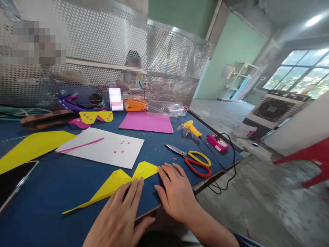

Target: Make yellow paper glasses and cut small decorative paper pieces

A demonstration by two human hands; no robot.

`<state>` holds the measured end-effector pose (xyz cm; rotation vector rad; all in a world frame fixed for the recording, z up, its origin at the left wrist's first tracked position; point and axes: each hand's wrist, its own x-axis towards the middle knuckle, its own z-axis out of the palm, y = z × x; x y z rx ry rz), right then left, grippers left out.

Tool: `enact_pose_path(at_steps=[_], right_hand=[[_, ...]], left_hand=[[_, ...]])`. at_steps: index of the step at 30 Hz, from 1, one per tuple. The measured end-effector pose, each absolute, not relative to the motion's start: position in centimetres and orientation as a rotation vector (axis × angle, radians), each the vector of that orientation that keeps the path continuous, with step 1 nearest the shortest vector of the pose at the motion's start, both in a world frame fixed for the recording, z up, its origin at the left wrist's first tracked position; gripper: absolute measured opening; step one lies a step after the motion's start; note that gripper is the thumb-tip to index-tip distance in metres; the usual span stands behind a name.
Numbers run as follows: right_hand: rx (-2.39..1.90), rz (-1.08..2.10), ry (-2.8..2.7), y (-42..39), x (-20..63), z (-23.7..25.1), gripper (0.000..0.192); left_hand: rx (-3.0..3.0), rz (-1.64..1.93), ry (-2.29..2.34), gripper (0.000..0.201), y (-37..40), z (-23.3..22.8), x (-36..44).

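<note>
A yellow cut-out point(108, 188), foam or paper, lies near the table's front edge, with a notch in its top middle and a narrow tip at the left. The fingers of my left hand point(120, 209) rest flat on its lower middle, thumb apart. At its right end, the fingertips of my right hand point(177, 192) touch it, fingers stretched and thumb apart. The part under my fingers is hidden. Just to the right lie scissors point(185, 153) with one yellow and one red handle. A white sheet point(102, 156) behind bears a pink strip point(82, 145) and several tiny coloured squares.
A yellow glue gun point(192, 128) and a magenta power strip point(218, 143) lie right, their black cord over the edge. Behind are a pink sheet point(146, 122), clear plastic point(167, 108) and a yellow mask point(95, 117). Left are a yellow sheet point(38, 145) and a dark-screened device point(15, 183).
</note>
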<state>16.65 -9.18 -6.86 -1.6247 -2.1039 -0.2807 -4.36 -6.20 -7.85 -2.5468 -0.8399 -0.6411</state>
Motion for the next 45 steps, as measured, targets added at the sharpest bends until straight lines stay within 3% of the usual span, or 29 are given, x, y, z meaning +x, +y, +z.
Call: enact_pose_path(at_steps=[11,21,27,34,39,45], right_hand=[[-1.608,-0.466,-2.097,-9.6,18.4,-7.3,0.04],[-1.53,-0.489,-2.067,-9.7,18.1,-6.6,0.041],[-1.21,-0.284,-2.301,-9.3,16.0,-6.4,0.047],[-1.238,-0.226,-2.25,-8.8,15.5,-6.6,0.038],[-1.263,-0.171,-2.324,-9.4,15.5,-6.4,0.045],[-1.361,-0.174,-2.356,-10.4,15.2,-6.6,0.048]], left_hand=[[-2.657,-0.43,-1.147,0.08,-7.9,-6.4,-2.8],[-2.637,-0.42,-1.103,0.072,-8.0,-6.4,-2.4],[-2.662,-0.377,-1.1,0.07,-8.0,-6.9,-2.6],[-2.617,-0.377,-0.998,0.061,-7.9,-6.5,-2.5],[-2.659,-0.321,-1.039,0.058,-7.9,-6.2,-2.0],[-2.619,-0.52,-1.2,0.061,-8.7,-6.2,-3.8]])
